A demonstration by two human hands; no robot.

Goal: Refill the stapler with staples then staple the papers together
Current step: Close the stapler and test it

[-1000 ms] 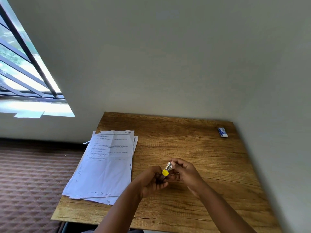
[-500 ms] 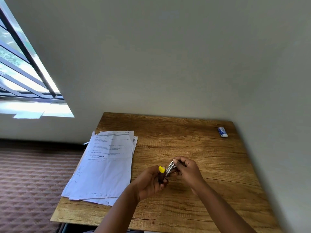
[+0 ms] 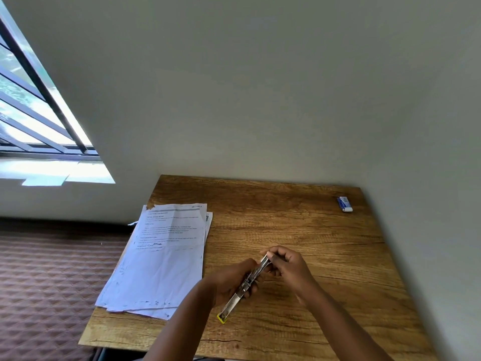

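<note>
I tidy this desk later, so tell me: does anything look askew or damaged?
The papers lie fanned unevenly and hang over the table's left edge; the top sheet's far-left corner looks torn. The stapler, swung open, is held in both hands.

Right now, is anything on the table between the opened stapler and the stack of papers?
Nothing visible. The opened metal stapler with the yellow end is held in both hands just right of the white printed paper stack; only bare wooden table lies between.
</note>
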